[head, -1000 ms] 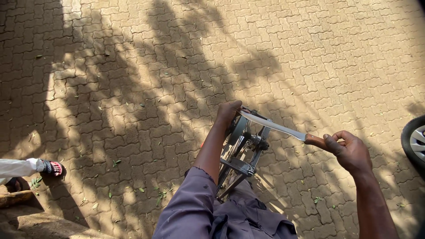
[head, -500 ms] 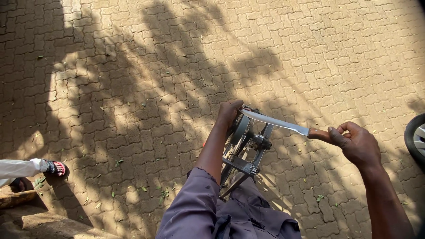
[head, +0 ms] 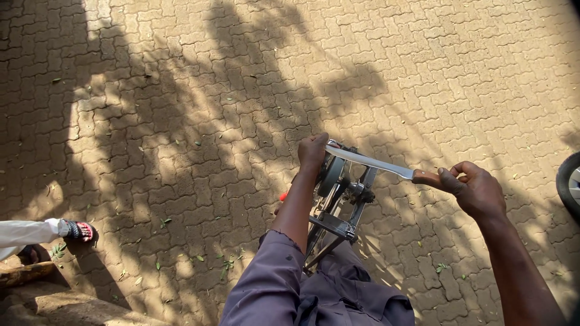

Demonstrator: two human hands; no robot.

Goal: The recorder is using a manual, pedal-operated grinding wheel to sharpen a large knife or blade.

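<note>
Your right hand (head: 477, 190) grips the brown handle of a long knife (head: 377, 164), fingers curled tight round it, thumb on top. Knife blade runs leftward from that hand, slightly uphill in the frame, flat across the top of a grinding wheel (head: 331, 175). Your left hand (head: 313, 151) sits at the far end of the blade, fingers bent down over the tip, pressing it onto the wheel; closed on the blade tip as far as I can tell, palm side hidden. Wheel is mounted in a grey metal frame (head: 338, 223) that stands between your two arms, struts angling down toward your lap. Small red bit (head: 283, 197) shows just left of your left forearm, partly hidden, can't tell what it is. Your left arm wears a purple-grey sleeve (head: 272, 284), right forearm bare. Ground is interlocking brick paving (head: 181, 121), dappled with tree shadow, scattered small green leaves on it. At the left edge, another person's foot in a red patterned sandal (head: 78, 230) with a white trouser leg (head: 27, 232), well apart from your hands. At the right edge, part of a car tyre (head: 569, 181), cut off by the frame.
</note>
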